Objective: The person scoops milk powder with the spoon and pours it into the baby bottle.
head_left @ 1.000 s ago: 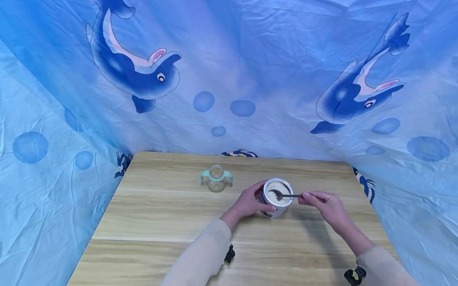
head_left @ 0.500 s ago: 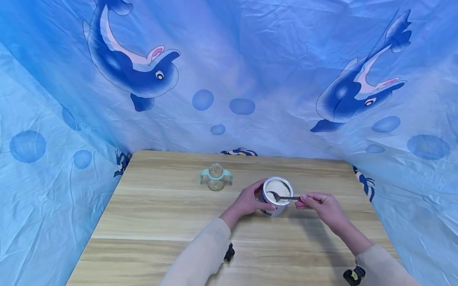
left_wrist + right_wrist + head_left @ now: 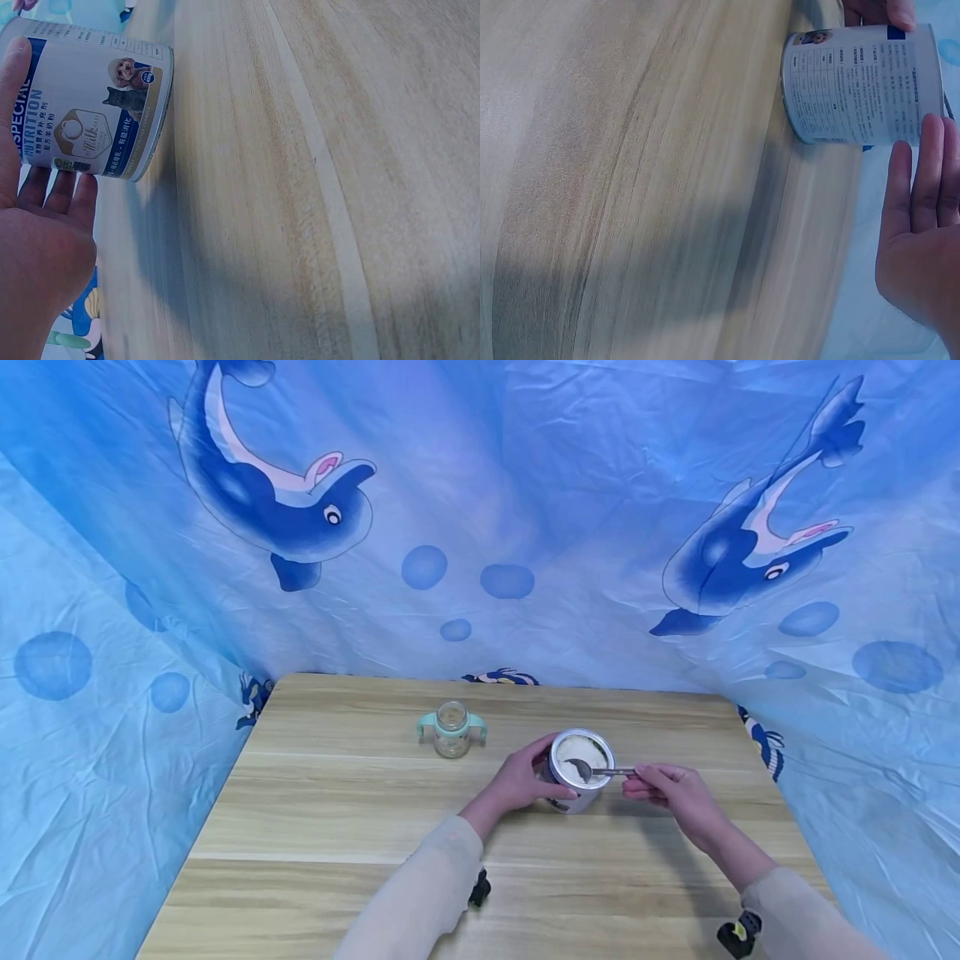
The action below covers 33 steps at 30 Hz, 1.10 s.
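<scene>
A round milk powder can (image 3: 573,798), lidless and filled with pale powder (image 3: 576,750), stands upright on the table. My left hand (image 3: 519,783) grips its left side, thumb across the front. In the left wrist view the can (image 3: 90,105) shows a dog and a cat on its label, with the left hand's fingers curled around it. My right hand (image 3: 684,799) pinches the handle of a metal spoon (image 3: 606,772), whose bowl is at the powder inside the rim. The right wrist view has the right hand (image 3: 922,232) beside the can; the spoon is mostly hidden there.
A clear baby bottle (image 3: 452,742) with mint-green handles and no cap stands left of the can, farther back. The wooden table (image 3: 315,810) is bordered by a blue dolphin-print sheet (image 3: 585,527) at the back and both sides.
The spoon's bowl has shifted and turned slightly in the powder as the right hand made small movements. My left hand keeps its grip on the can, which stays in place.
</scene>
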{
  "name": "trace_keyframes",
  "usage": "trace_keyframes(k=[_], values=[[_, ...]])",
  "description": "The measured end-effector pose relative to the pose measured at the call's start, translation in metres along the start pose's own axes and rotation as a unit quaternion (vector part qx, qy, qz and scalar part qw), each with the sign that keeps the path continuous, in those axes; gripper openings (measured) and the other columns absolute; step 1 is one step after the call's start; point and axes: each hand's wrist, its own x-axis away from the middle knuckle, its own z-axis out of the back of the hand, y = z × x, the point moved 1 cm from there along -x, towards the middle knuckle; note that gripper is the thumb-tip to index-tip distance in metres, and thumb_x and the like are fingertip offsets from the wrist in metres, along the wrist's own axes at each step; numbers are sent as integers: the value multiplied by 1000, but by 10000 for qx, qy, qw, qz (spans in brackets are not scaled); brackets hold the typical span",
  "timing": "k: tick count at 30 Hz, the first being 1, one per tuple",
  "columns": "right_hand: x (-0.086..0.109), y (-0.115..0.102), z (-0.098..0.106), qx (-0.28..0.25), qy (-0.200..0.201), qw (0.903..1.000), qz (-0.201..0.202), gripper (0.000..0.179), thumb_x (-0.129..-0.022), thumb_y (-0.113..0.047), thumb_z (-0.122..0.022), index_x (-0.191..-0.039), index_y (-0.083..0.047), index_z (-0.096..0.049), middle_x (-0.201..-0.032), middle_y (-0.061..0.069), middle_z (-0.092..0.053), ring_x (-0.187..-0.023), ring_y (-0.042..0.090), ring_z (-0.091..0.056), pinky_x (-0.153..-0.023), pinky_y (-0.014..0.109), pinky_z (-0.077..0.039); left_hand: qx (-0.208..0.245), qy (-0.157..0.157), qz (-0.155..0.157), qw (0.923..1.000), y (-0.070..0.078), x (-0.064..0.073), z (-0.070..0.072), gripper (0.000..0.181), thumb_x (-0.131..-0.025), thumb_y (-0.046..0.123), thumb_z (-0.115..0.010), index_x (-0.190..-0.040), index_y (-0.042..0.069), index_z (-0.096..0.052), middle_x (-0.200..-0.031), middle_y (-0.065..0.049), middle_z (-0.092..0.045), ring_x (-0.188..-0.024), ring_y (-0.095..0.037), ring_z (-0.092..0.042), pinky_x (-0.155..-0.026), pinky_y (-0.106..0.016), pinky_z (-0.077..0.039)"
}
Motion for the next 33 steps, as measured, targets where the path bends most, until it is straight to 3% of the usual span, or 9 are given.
trace_keyframes(k=[8,14,18,25,33], values=[[-5,1,6,-390,71,9990,-195,35,-112,-28,-60,-120,2,-75,-98,4,-82,-92,13,-79,-92,31,-64,-53,-25,-130,9999,-2,-1,1,99,-77,23,-100,-161,28,-48,-157,5,-57,-147,-16,-49,-125,-35,-37],[-11,6,5,-1129,-124,9928,-374,23,-112,-21,-59,-103,-11,-78,-96,6,-81,-89,13,-78,-93,36,-64,23,-75,-145,9999,-2,-1,1,100,-77,22,-99,-162,28,-47,-157,4,-56,-147,-17,-49,-125,-34,-38],[-13,8,5,-1534,-331,9865,-466,25,-113,-19,-56,-101,-11,-76,-95,5,-81,-88,12,-78,-93,35,-64,-7,-70,-155,9999,-2,-1,1,99,-77,22,-99,-161,29,-47,-156,6,-57,-147,-15,-50,-124,-34,-38],[-14,7,3,-2020,-351,9765,-668,26,-114,-22,-55,-100,-11,-75,-92,1,-79,-91,14,-78,-97,37,-63,-3,-79,-129,9999,-2,-1,0,99,-77,22,-99,-161,30,-47,-156,6,-57,-147,-15,-49,-125,-35,-37],[-16,11,2,-2247,-374,9694,-909,29,-114,-20,-53,-97,-11,-76,-90,1,-79,-89,13,-78,-99,38,-61,-14,-99,-109,9999,-1,0,2,100,-78,24,-99,-162,30,-46,-158,6,-56,-148,-16,-48,-126,-36,-36]])
